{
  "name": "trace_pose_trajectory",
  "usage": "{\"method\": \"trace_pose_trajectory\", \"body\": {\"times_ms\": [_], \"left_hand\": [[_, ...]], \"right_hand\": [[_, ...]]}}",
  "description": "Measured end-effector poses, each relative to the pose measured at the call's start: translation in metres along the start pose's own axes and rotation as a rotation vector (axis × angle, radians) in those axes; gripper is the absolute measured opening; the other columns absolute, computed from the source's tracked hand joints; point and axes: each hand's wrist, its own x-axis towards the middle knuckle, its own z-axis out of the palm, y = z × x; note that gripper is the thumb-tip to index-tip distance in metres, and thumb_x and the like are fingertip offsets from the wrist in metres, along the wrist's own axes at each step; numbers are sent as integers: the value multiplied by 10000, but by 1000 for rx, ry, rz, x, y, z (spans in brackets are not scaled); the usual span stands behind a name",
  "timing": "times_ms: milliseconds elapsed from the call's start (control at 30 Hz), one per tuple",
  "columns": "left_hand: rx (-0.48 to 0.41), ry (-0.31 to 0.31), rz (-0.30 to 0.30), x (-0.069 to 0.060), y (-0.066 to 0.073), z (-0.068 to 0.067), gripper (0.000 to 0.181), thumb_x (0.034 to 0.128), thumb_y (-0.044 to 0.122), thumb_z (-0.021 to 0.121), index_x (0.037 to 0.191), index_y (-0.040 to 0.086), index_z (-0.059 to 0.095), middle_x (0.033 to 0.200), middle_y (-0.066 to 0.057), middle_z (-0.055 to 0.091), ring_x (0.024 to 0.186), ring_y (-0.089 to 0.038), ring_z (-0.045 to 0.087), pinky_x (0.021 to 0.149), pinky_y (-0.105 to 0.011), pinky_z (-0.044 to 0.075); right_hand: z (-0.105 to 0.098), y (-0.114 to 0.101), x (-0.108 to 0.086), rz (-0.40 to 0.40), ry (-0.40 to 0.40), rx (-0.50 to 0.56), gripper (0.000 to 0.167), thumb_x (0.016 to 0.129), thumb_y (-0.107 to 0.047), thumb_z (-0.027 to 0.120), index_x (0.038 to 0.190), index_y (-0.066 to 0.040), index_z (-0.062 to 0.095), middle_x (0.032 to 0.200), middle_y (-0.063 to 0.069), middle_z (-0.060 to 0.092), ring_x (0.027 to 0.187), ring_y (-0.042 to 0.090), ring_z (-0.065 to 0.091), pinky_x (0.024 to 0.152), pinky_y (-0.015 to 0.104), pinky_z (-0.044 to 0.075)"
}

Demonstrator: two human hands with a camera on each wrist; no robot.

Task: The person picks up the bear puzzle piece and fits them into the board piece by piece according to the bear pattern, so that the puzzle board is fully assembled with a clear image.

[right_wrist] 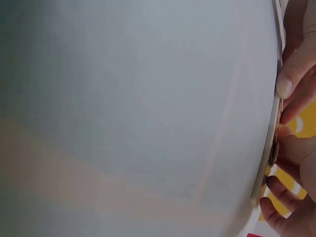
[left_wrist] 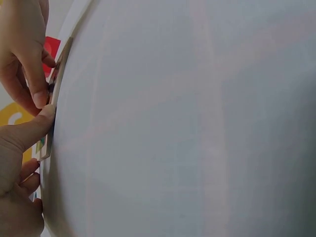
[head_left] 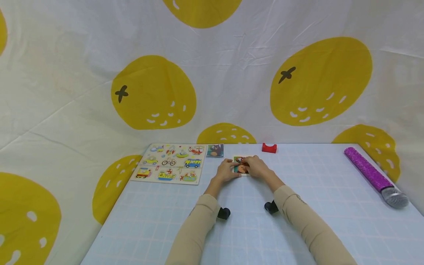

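A small wooden picture puzzle board (head_left: 236,159) lies flat on the table between my two hands, with a green, orange and red picture partly hidden by fingers. My left hand (head_left: 226,171) holds the board at its left side, the thumb (left_wrist: 45,114) on the near edge. From the right, my right hand (head_left: 256,166) reaches over the board and pinches a small puzzle piece (right_wrist: 274,153) against its face. The piece's outline is mostly covered by the fingers. Both wrist views catch the board almost edge-on.
A larger wooden vehicle puzzle (head_left: 172,165) lies at the back left, beside a small picture card (head_left: 215,150). A red notched block (head_left: 269,148) stands at the back edge. On the right lies a purple glittery microphone (head_left: 371,173). A lemon-print cloth (head_left: 232,81) hangs behind.
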Motion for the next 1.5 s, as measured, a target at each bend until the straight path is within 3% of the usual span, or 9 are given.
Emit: {"method": "trace_pose_trajectory", "body": {"times_ms": [167,300,433,667,733,967,1200,1333,1500], "left_hand": [[13,-6,-16,-1,0,-1,521,814,319,739,1286,146,601,1369,-159,457,1242,-309,441,1005,-437,404],[35,-11,-2,-1,1,-2,519,822,321,731,1289,138,598,1368,-162,457,1237,-308,445,1001,-432,408],[58,-9,8,-1,3,-1,517,825,322,727,1288,132,597,1363,-163,462,1228,-309,451,997,-427,412],[71,4,34,-2,4,-1,512,827,315,724,1283,119,599,1351,-169,475,1226,-310,458,992,-438,416],[75,6,44,-3,4,-1,508,828,315,722,1279,114,602,1349,-173,478,1221,-312,463,988,-439,419],[113,-9,48,-6,6,-3,511,847,333,698,1296,119,583,1374,-169,463,1237,-309,451,999,-427,412],[138,-19,48,-6,6,-1,502,855,363,681,1285,122,586,1407,-161,435,1255,-321,441,1031,-412,383],[164,-28,43,-5,4,0,504,865,382,663,1300,143,576,1419,-156,422,1268,-318,431,1046,-409,367],[231,-46,42,-4,6,-2,496,870,399,651,1301,166,576,1457,-138,385,1325,-288,375,1075,-426,335]], "right_hand": [[4,5,1,-30,42,15,284,873,-141,672,1120,-3,680,1169,155,637,1019,358,527,874,501,448],[3,11,2,-1,14,50,299,874,-185,674,1105,3,694,1205,189,579,1065,393,479,841,487,455],[0,17,4,58,-13,90,273,869,-177,680,1093,-21,705,1182,198,542,1049,388,449,798,484,465],[-5,15,8,251,13,297,274,800,-134,752,1037,-1,720,1107,198,636,1048,338,533,920,477,444],[-7,14,8,271,8,330,279,792,-123,759,1036,7,718,1088,193,660,1042,320,556,937,487,440],[-6,18,2,179,4,282,271,822,-142,733,1020,42,712,1089,207,595,1037,332,515,934,497,428],[-1,21,-9,16,57,119,245,840,-158,708,966,52,726,1128,236,599,1062,398,535,946,538,405],[-1,23,-14,-40,25,68,226,849,-135,693,965,56,724,1176,230,611,1120,400,533,990,552,367],[-4,22,-18,-60,-30,78,233,855,-114,679,1004,62,711,1203,226,603,1138,401,528,1002,553,368]]}}
